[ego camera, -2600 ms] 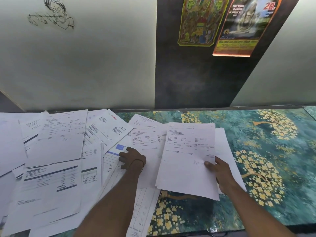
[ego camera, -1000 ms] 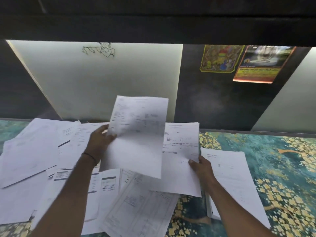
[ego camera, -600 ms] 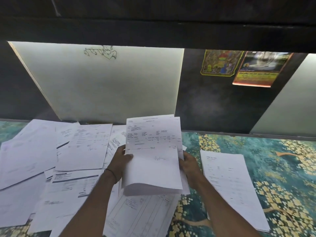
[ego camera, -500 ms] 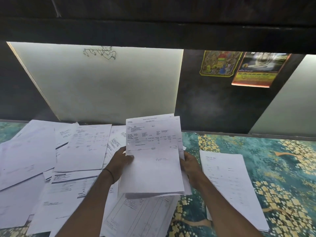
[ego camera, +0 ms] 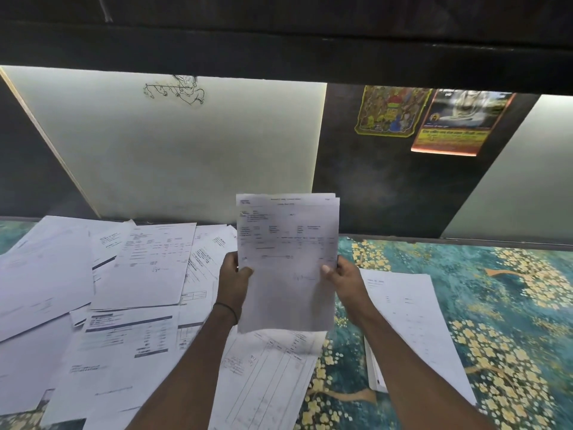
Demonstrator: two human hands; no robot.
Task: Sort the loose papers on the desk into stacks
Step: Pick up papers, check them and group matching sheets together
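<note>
A small bundle of printed sheets point(ego camera: 286, 262) stands upright above the desk, held at both side edges. My left hand point(ego camera: 232, 274) grips its left edge with the thumb on the front. My right hand point(ego camera: 341, 274) grips the right edge the same way. Loose papers point(ego camera: 145, 268) lie spread and overlapping over the left half of the desk. A lined form point(ego camera: 266, 377) lies below the held bundle. A neat stack of sheets point(ego camera: 412, 324) rests flat to the right of my right arm.
The desk point(ego camera: 511, 305) has a teal cloth with yellow flower print, bare on the right. A pale wall panel point(ego camera: 186, 150) and a dark panel with two posters point(ego camera: 428, 119) rise behind. A dark shelf point(ego camera: 279, 41) overhangs the top.
My left hand lifted a sheet from the pile and joined it to the sheets in my right hand. Both hands have since raised the bundle upright and squared it.
</note>
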